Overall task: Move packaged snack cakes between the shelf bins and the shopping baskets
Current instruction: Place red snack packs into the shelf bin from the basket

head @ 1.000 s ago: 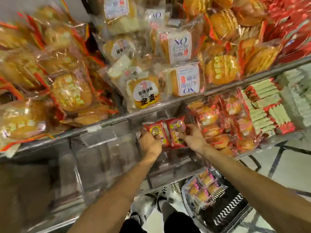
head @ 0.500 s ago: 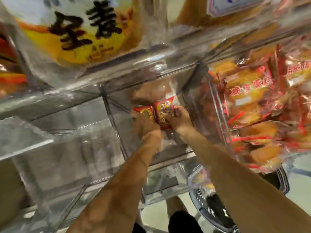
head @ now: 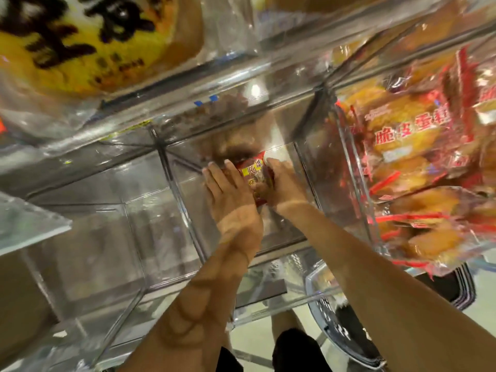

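Red foil-wrapped snack cake packet (head: 255,178), yellow label: deep inside clear acrylic shelf bin (head: 316,167), middle compartment. Left hand (head: 228,191) fingers straight against packet; right hand (head: 281,186) curled round it. Bin rightward: orange cake packs (head: 408,135).

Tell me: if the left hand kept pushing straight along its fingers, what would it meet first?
Probably the back wall of the clear bin, just beyond the left hand; depth is hard to judge through the acrylic.

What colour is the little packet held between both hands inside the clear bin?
Red, with a yellow label panel bearing printed characters. The packet shows in the head view.
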